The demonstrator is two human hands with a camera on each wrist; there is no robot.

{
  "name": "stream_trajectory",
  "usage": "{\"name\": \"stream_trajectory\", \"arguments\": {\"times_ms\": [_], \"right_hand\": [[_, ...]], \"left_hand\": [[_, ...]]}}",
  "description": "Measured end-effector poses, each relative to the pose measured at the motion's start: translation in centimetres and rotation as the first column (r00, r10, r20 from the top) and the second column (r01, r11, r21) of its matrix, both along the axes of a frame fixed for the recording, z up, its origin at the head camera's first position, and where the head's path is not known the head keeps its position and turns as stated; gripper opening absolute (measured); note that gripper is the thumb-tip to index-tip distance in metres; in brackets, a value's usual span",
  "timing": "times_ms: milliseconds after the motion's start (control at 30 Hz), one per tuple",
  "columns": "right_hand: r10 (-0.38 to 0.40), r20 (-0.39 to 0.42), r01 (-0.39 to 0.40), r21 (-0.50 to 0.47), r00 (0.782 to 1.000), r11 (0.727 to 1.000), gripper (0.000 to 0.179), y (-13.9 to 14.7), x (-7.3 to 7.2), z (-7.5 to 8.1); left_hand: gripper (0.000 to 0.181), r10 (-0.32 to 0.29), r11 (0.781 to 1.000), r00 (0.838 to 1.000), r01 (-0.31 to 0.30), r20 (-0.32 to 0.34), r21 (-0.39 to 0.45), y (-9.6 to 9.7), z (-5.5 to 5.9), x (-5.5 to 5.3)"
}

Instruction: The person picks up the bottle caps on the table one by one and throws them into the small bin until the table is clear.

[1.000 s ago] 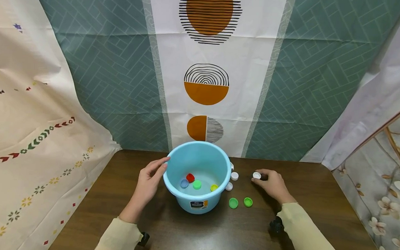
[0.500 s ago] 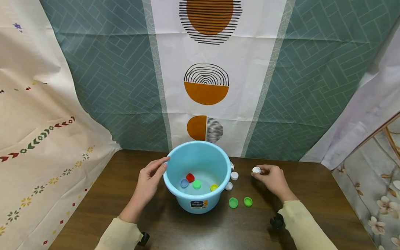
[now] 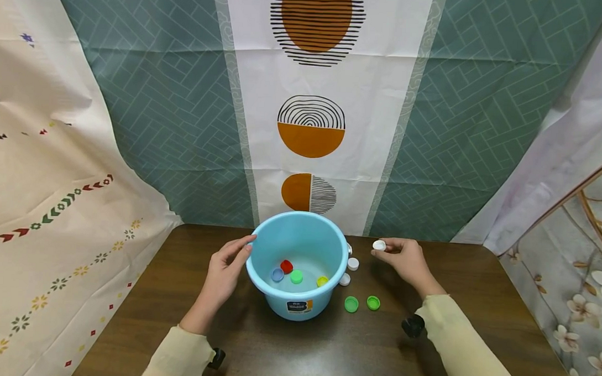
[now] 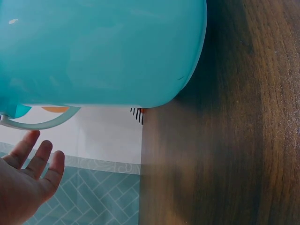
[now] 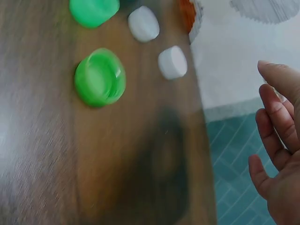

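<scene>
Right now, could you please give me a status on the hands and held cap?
Right hand pinching white cap, raised off table. Left hand at rim of blue tub. Loose white caps beside tub, probably no obstacle.

Small white cap (image 3: 379,245) aloft, hollow side seemingly up; light-blue bucket (image 3: 299,236) upright, open-topped, to cap's left.

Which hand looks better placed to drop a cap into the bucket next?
The right hand, most likely: it pinches a white cap above the table. The left hand, at the bucket rim, holds no cap.
</scene>
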State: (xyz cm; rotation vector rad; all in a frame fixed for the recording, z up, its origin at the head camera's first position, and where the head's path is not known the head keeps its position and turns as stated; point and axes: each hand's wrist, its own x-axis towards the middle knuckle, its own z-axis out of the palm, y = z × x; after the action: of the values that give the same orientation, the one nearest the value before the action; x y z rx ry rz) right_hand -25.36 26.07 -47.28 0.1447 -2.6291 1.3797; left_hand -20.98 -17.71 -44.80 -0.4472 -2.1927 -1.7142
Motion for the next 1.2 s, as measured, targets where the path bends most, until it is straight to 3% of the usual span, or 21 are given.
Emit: {"name": "stream_trajectory", "arguments": {"times_ms": [367,900,1200], "right_hand": [[0.043,-0.033,-0.047,-0.131,0.999,0.99,0.046,-2.7,-0.2,3.6],[0.114,-0.067,-0.124,-0.175,0.991,0.977,0.043,-6.6,-0.1,8.1],[0.169,-0.065,-0.18,-0.225,0.983,0.958,0.044,-9.1,0.1,9.6]], "left_hand": [[0.03,-0.007,1.0,1.0,0.007,0.002,0.002,-0.1,-0.1,0.1],[0.03,0.002,1.0,1.0,-0.002,0.002,-0.006,0.0,0.0,0.1],[0.029,0.009,1.0,1.0,-0.009,0.017,-0.005,0.0,0.1,0.2]]}}
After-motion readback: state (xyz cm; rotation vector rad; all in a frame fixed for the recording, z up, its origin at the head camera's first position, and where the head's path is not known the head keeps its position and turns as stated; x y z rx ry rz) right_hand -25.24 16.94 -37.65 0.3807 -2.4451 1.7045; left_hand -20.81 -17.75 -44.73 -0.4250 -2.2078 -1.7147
